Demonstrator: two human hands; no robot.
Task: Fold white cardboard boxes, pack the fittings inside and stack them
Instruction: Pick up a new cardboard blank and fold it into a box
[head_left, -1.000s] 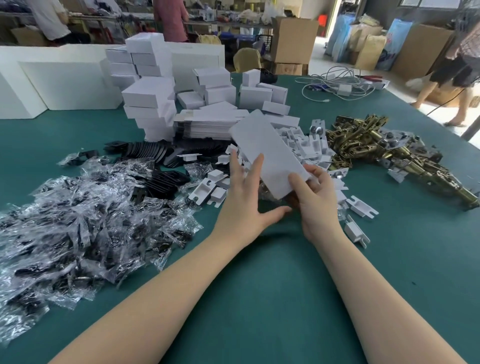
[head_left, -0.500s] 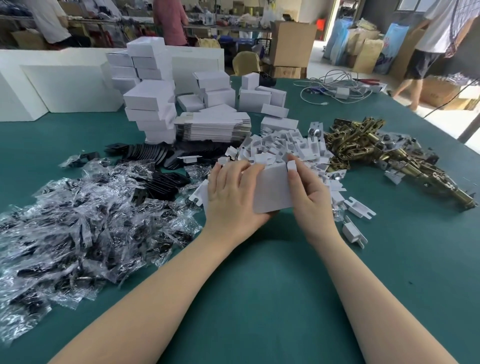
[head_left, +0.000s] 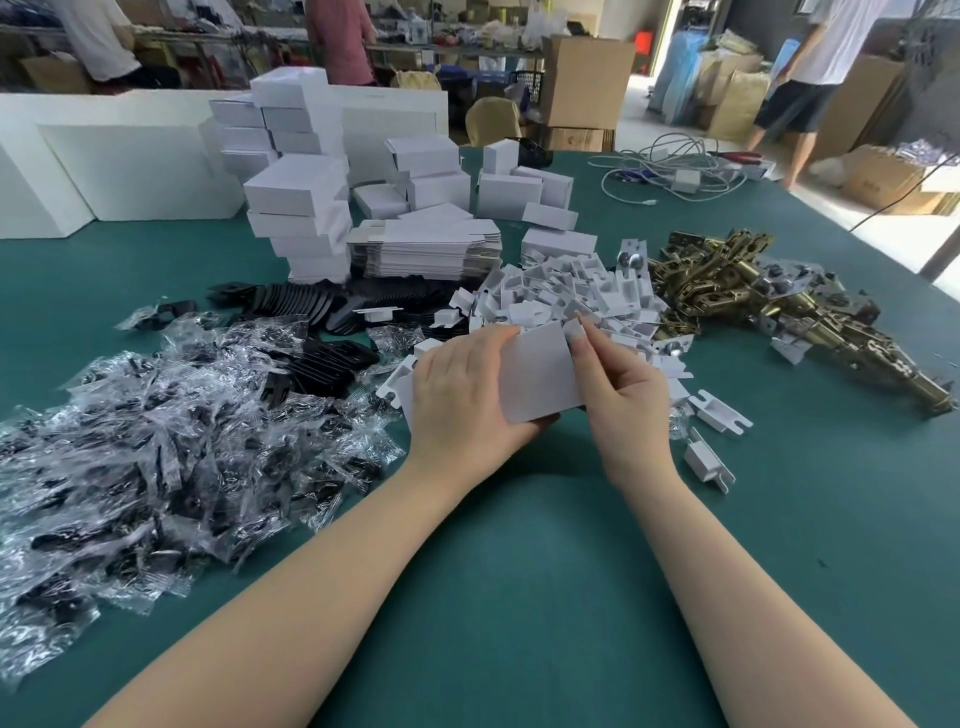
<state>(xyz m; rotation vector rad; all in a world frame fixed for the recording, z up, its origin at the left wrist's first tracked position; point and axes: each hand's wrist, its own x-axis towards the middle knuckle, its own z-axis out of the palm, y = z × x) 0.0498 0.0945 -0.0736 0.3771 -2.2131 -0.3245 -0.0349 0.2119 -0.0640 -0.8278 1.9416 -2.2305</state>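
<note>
Over the near centre of the green desk, both hands hold one white cardboard box, raised a little above the surface. Left hand wraps the box's left end, fingers curled over the top and thumb beneath, evidently to steady it. Right hand grips the right end, its fingers bent onto the upper right corner, where a small flap appears to be getting pressed in; judged step is closing that end. Whether the box already holds fittings cannot be told.

Directly behind the box lies a heap of white plastic fittings, touching or nearly touching the hands' far side. Brass fittings lie to the right, bagged black parts to the left, loose black pieces beyond those. Flat unfolded box blanks sit in a pile behind the heap, with a stack of finished boxes just beside it at left. Two stray white fittings lie near the right wrist. Reaching the stack means passing over the white heap; otherwise nothing obstructs
</note>
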